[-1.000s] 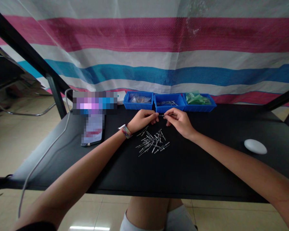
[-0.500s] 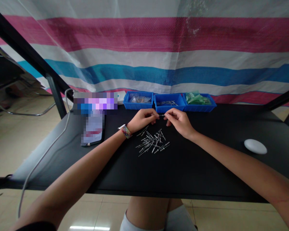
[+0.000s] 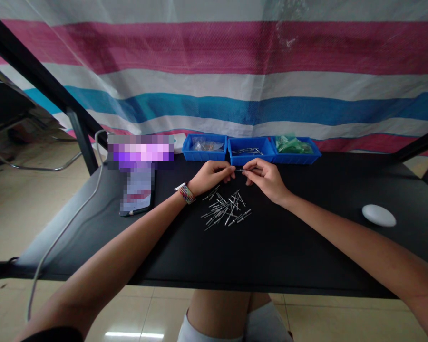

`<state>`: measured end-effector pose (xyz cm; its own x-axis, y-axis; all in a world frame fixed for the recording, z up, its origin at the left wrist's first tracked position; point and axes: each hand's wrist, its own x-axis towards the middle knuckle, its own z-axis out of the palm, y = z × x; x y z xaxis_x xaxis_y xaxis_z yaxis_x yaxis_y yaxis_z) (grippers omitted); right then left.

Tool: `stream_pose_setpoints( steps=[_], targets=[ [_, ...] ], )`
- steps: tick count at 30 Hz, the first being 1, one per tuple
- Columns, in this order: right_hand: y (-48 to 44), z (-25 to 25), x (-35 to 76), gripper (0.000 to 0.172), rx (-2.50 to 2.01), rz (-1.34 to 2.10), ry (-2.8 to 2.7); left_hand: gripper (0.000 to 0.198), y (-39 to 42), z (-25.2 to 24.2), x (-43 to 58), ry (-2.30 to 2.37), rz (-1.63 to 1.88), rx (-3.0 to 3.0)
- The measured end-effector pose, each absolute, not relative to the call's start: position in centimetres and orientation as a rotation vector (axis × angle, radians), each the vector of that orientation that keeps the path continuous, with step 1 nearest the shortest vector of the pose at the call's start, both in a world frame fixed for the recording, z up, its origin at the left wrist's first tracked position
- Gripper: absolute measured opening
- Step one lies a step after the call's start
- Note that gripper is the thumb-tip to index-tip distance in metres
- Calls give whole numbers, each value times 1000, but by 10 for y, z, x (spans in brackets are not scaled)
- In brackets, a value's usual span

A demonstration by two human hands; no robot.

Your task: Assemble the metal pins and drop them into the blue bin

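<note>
My left hand (image 3: 213, 174) and my right hand (image 3: 264, 177) meet above the black table (image 3: 306, 242), fingertips pinched together on one thin metal pin (image 3: 239, 170) held level between them. Just below the hands lies a loose pile of several similar metal pins (image 3: 226, 211). A coloured band circles my left wrist (image 3: 186, 193).
Three blue bins (image 3: 251, 149) line the table's far edge: clear bags on the left, metal pins in the middle, green pieces on the right. A phone (image 3: 138, 192) lies to the left, a white oval object (image 3: 378, 215) to the right. A grey cable (image 3: 62, 232) hangs off the left edge.
Both hands stay pinched on the pin; they and the whole scene sit slightly higher in the picture, from a small head movement.
</note>
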<state>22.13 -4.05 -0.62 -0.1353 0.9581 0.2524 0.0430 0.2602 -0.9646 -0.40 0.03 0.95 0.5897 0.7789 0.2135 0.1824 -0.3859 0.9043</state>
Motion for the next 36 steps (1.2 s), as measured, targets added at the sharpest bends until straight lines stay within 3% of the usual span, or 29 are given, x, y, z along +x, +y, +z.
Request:
stream_pose_setpoints(
  steps=[12,21,36],
  targets=[
    [-42,-3,221,36,-1010,1016,-1510,46,0,11,-4,772,806,1873],
    [-42,-2,220,45,-1039,967,-1511,35,-2,14,-4,750,797,1839],
    [-44,-2,219,29,-964,1014,-1432,43,-2,12,-5,768,794,1879]
  ],
)
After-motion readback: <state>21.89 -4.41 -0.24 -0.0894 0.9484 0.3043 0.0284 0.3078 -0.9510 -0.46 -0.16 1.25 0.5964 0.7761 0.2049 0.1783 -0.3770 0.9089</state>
